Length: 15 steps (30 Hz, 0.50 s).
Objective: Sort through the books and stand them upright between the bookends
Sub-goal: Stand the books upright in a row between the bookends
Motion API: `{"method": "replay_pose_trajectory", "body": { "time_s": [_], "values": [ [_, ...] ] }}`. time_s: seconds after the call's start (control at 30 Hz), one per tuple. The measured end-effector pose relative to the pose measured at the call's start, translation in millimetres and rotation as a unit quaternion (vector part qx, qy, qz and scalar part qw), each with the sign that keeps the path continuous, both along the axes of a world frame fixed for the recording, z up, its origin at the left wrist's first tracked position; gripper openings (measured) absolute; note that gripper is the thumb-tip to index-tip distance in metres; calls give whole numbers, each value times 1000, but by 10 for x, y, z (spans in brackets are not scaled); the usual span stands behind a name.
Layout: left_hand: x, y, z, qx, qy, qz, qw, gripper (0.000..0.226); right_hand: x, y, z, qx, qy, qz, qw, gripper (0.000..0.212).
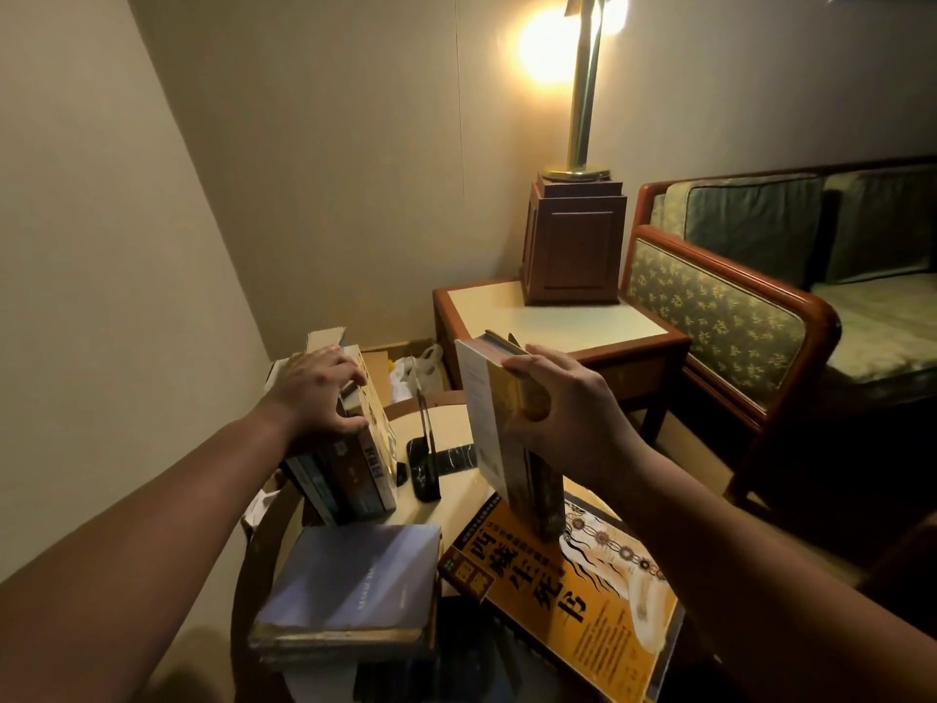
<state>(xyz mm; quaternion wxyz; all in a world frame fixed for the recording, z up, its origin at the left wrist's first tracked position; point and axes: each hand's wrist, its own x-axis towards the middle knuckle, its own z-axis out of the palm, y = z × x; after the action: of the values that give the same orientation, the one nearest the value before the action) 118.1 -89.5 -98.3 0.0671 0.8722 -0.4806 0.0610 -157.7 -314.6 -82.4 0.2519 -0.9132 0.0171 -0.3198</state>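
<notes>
While L hand (317, 393) grips row (357, 482), R hand (563, 408) holds book (485, 423) upright.

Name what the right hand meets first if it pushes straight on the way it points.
Beyond the book the right hand grips, probably the bookend, then the leaning books; depth unclear.

A row of books (355, 469) stands roughly upright at the tabletop's far left edge, spines facing the near side, with the left grip (317, 393) curled over their tops. Just beside them on the right stands a bookend (423, 469) with a dark marbled base and a thin upright plate. The right grip (568, 413) holds a yellow-brown book (502, 433) upright near the middle, its lower end over a large orange book (573, 596) lying flat at the right edge, while a blue-grey book (350, 586) lies flat on a stack at the near left edge.
</notes>
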Motion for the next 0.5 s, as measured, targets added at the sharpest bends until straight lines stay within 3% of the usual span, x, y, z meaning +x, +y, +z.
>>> {"method": "replay_pose_trajectory", "body": {
  "time_s": [0.13, 0.23, 0.43, 0.5],
  "values": [
    [6, 2, 4, 8, 4, 4, 1000, 79, -70, 12, -12, 61, 84, 16, 994, 70],
    [-9, 3, 12, 5, 9, 3, 1000, 85, -80, 55, -24, 52, 53, 16, 997, 69],
    [-36, -9, 29, 10, 5, 9, 1000, 68, 13, 126, 58, 56, -4, 2, 998, 65],
    [-29, -1, 21, 11, 6, 9, 1000, 72, 63, 162, 160, 72, -26, -2, 997, 67]
  ]
}}
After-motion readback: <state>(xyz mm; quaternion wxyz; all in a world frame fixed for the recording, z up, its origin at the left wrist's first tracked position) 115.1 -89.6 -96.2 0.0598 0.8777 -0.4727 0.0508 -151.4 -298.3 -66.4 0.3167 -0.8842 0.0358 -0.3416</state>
